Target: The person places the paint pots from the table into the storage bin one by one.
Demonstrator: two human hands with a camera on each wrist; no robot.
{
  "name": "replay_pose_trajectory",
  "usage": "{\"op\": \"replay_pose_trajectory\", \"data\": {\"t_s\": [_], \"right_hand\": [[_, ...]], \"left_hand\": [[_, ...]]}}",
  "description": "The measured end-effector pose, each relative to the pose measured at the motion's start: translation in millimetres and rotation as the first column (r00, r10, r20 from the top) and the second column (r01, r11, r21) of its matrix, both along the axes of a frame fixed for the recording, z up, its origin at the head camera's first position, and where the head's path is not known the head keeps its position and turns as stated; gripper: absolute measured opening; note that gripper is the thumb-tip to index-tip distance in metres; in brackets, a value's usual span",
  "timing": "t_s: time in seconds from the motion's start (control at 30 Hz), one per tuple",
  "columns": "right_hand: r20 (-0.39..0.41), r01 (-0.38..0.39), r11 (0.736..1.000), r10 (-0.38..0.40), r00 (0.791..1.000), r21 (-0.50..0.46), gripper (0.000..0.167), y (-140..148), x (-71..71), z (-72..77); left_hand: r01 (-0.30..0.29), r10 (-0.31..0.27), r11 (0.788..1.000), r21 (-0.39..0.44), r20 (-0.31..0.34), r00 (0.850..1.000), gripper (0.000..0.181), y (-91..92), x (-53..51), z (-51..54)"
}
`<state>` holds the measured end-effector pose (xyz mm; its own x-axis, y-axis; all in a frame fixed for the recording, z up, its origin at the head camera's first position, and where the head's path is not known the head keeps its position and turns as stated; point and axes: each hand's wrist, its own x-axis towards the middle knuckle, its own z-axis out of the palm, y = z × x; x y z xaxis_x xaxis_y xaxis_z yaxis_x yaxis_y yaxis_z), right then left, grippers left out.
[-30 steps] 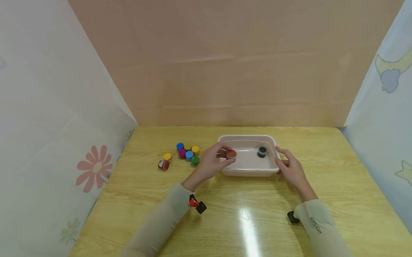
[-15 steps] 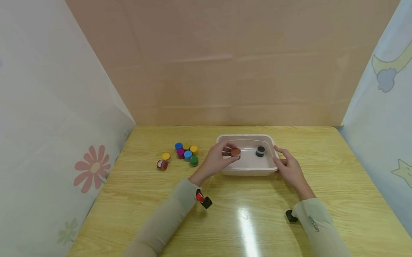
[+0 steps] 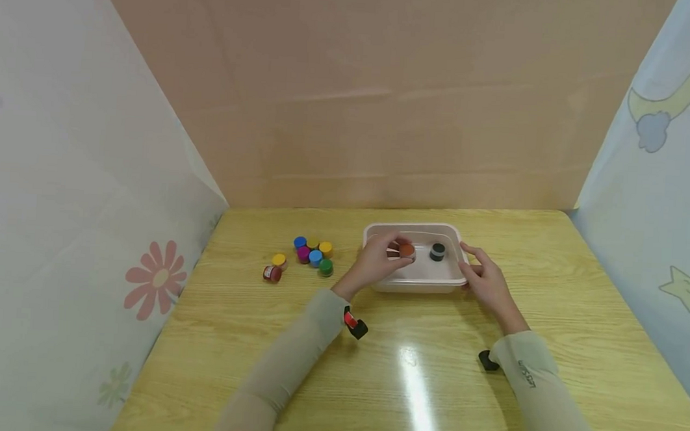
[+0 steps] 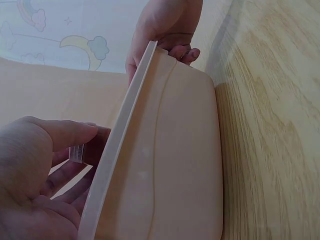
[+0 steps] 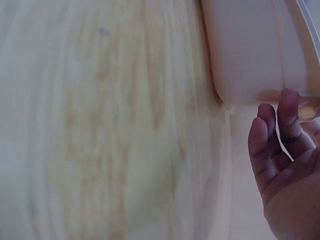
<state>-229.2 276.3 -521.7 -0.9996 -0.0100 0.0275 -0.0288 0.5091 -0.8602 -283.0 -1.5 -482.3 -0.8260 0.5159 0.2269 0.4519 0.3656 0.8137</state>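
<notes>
One pink box (image 3: pixel 417 288) is noted on the bench (image 3: pixel 581 286); one orange-lidded jar (image 3: pixel 407 252) is pinched by the left hand (image 3: pixel 376 259) within the box's rim, floor contact not determinable; one black-lidded jar (image 3: pixel 437 252) is stood inside; the box's right end is gripped by the right hand (image 3: pixel 489 287); left of the box are counted six clustered jars (image 3: pixel 316 259), one yellow-lidded jar (image 3: pixel 280 261) and one red jar (image 3: pixel 272 273) on its side.

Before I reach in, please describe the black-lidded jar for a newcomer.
On the wooden table, find the pale pink tub that the right hand holds. Inside, toward that hand, sits the black-lidded jar. Unlike the orange-topped jar in the left hand, it is black-topped and untouched.
</notes>
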Motion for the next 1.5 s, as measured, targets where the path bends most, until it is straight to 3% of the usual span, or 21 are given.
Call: {"op": "replay_pose_trajectory", "data": {"t_s": [0.27,0.6,0.83,1.2,1.5], "right_hand": [[-0.005,-0.01,0.999,0.01,1.0,-0.035,0.057,-1.7,0.4,0.8],[-0.007,0.004,1.0,-0.004,1.0,-0.008,0.057,-2.0,0.1,1.1],[-0.02,-0.008,1.0,0.008,1.0,-0.012,0.057,-0.5,-1.3,-1.7],[-0.04,-0.011,1.0,0.011,0.999,0.002,0.055,1.2,0.3,-4.0],[-0.048,-0.021,1.0,0.021,0.999,-0.016,0.055,-0.2,1.6,0.1]], "left_hand": [[0.023,-0.023,1.0,-0.007,0.03,0.999,0.032,16.9,-6.6,-3.9],[0.034,-0.032,0.999,-0.038,0.048,0.998,0.033,38.1,-15.5,-2.9],[0.05,-0.051,0.995,-0.086,-0.005,0.999,0.034,51.7,-22.6,-6.5],[-0.007,0.007,0.982,-0.19,-0.003,1.0,0.032,69.1,-25.9,-10.0],[-0.022,0.016,0.965,-0.263,-0.024,1.0,0.031,77.7,-26.3,-14.2]]}}
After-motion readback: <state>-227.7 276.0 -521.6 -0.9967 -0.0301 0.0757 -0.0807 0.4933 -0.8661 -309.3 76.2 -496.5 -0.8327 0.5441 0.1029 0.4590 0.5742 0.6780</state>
